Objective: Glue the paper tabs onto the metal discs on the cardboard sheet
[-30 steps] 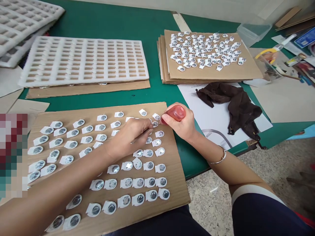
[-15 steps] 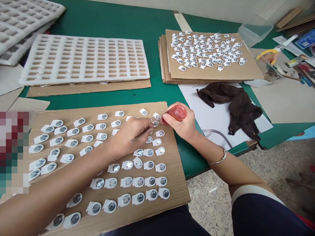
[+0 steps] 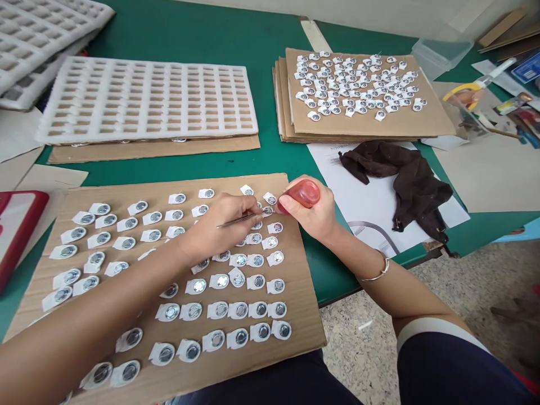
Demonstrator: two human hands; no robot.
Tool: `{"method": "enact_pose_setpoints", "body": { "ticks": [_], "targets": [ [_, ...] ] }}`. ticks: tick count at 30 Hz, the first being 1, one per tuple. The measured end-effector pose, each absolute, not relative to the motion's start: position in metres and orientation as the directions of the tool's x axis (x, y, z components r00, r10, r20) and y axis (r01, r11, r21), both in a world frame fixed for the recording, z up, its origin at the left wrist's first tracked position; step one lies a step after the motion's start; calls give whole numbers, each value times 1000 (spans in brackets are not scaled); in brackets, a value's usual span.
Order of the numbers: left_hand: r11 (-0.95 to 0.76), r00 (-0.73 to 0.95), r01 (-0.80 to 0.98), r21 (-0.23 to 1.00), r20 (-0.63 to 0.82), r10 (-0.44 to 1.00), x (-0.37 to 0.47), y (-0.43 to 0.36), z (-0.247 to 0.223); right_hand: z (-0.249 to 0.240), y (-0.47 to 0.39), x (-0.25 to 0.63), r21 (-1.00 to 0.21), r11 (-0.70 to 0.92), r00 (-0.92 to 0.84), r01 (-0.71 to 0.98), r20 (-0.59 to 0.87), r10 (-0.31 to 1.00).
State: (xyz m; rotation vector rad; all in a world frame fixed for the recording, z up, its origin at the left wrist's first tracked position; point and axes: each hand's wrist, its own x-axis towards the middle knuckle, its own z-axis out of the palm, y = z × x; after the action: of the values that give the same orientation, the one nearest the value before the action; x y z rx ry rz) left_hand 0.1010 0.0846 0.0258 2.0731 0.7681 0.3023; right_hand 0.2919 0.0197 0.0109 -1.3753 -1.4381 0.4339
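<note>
the left forearm (image 3: 126,292) reaches in from the lower left across the cardboard sheet (image 3: 299,315), and the left hand (image 3: 225,222) hovers over its far right part, back of the hand up and fingers bent together. they are closed in a pinch on a thin metal tool (image 3: 238,220), whose back end sticks out on the palm side while its front end runs rightward to a small round piece (image 3: 267,211) with a white tab, one of many laid in loose rows on the cardboard. the right forearm (image 3: 363,253), with a silver bracelet (image 3: 383,269) at the wrist, comes in from the lower right; the right hand (image 3: 314,211) is curled around a red bottle (image 3: 304,193), the thumb pressed along its near side. the bottle's rounded end shows above the fist and its other end slants down to the left, toward the same round piece; whether the tip touches it i cannot tell. both hands are near each other, with that piece between them. beyond the cardboard, on the green table (image 3: 194,34), sit a white grid tray (image 3: 152,101) and a cardboard stack (image 3: 367,126) with more such pieces on top; a dark cloth (image 3: 415,185) lies on white paper (image 3: 346,197) just beyond the right forearm.
</note>
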Motion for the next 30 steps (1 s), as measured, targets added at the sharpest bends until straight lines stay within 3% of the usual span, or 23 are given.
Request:
{"method": "enact_pose_setpoints", "body": {
  "ticks": [15, 30],
  "targets": [
    [-192, 711, 458, 868, -228, 665, 104, 90, 25, 10, 19, 289, -821, 312, 177, 479, 439, 881],
    [-181, 714, 446, 877, -227, 662, 102, 91, 19, 9, 18, 289, -811, 347, 167, 471, 469, 867]
  ]
}}
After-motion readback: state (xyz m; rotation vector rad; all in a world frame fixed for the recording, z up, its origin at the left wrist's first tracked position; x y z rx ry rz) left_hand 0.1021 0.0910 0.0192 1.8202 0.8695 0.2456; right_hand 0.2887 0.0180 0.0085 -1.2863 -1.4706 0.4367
